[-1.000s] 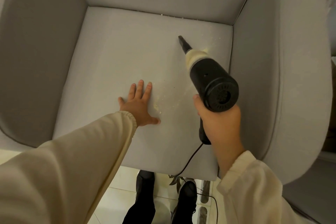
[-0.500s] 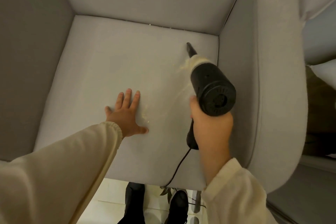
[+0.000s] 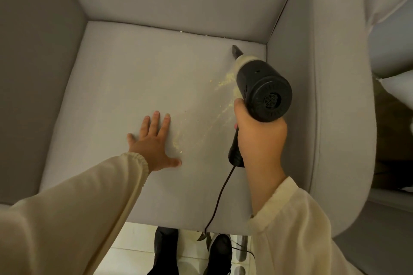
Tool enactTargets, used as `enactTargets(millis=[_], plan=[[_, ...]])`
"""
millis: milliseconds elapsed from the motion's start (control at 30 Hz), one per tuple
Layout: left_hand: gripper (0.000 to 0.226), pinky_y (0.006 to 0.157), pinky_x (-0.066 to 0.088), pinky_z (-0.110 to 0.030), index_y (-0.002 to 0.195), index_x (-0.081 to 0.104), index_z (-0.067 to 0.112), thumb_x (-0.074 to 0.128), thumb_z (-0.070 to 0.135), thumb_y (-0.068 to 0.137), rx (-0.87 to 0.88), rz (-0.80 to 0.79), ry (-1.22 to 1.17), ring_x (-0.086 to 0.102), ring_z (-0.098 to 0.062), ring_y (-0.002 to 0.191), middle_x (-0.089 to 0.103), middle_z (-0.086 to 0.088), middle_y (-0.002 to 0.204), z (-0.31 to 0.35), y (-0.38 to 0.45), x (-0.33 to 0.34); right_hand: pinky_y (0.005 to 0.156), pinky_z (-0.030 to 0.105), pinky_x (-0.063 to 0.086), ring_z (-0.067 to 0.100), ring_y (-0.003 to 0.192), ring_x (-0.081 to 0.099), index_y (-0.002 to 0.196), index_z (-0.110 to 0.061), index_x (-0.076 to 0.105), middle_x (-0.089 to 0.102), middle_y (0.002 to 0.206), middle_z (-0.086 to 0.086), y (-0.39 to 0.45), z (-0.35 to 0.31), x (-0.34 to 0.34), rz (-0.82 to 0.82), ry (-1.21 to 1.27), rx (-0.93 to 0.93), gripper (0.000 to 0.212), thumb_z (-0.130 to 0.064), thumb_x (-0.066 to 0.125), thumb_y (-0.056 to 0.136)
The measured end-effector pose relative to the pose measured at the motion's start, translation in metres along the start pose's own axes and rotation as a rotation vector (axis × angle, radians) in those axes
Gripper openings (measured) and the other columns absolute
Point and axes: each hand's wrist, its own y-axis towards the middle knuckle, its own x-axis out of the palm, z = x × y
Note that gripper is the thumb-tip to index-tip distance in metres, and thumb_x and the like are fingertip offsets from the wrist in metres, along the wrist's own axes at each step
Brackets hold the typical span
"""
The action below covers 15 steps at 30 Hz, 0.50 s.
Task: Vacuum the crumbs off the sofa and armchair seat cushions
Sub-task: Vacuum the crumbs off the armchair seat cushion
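My right hand [image 3: 260, 138] clamps the handheld vacuum [image 3: 261, 89], nozzle at the armchair seat cushion [image 3: 138, 78]'s back right corner, crumbs [image 3: 223, 83] trailing just beside that grip, while my left hand [image 3: 153, 140] presses flat, fingers spread.

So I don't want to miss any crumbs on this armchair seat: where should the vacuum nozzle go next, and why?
Probably draw the nozzle back from the rear right corner along the yellow crumb trail toward the left hand. The right hand holds the vacuum aimed at the corner, yet crumbs lie across the seat cushion behind it.
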Motion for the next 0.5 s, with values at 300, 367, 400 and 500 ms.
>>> enactTargets(millis=[300, 367, 400, 500], plan=[[0.149, 0.121, 0.012, -0.07, 0.154, -0.032, 0.046, 0.077, 0.084, 0.06, -0.006, 0.006, -0.019, -0.025, -0.02, 0.156, -0.038, 0.012, 0.165, 0.001, 0.001, 0.0, 0.069, 0.024, 0.059, 0.016, 0.077, 0.074, 0.1, -0.022, 0.075, 0.076, 0.081, 0.003, -0.032, 0.019, -0.004, -0.009, -0.048, 0.055, 0.019, -0.026, 0.085, 0.085], [0.149, 0.121, 0.012, -0.07, 0.154, -0.031, 0.046, 0.077, 0.084, 0.059, -0.005, 0.008, -0.023, -0.025, -0.019, 0.156, -0.038, 0.012, 0.165, 0.0, 0.001, 0.0, 0.062, 0.021, 0.056, 0.013, 0.07, 0.072, 0.096, -0.022, 0.075, 0.075, 0.076, 0.001, -0.04, 0.026, -0.007, -0.076, -0.071, 0.076, 0.016, -0.026, 0.085, 0.084], [0.149, 0.121, 0.012, -0.07, 0.154, -0.031, 0.046, 0.076, 0.084, 0.059, -0.004, 0.01, -0.02, -0.025, -0.019, 0.156, -0.038, 0.012, 0.165, 0.0, 0.0, 0.0, 0.06, 0.019, 0.055, 0.011, 0.068, 0.071, 0.095, -0.021, 0.076, 0.074, 0.074, 0.0, -0.042, 0.027, -0.008, -0.087, -0.071, 0.067, 0.016, -0.025, 0.086, 0.083], [0.149, 0.12, 0.013, -0.07, 0.154, -0.032, 0.046, 0.076, 0.085, 0.058, -0.002, 0.016, -0.015, -0.025, -0.019, 0.157, -0.037, 0.012, 0.165, 0.0, 0.0, 0.001, 0.066, 0.016, 0.057, 0.006, 0.074, 0.07, 0.096, -0.026, 0.073, 0.073, 0.08, -0.006, -0.041, 0.023, -0.011, -0.007, -0.033, -0.006, 0.022, -0.021, 0.088, 0.081]])
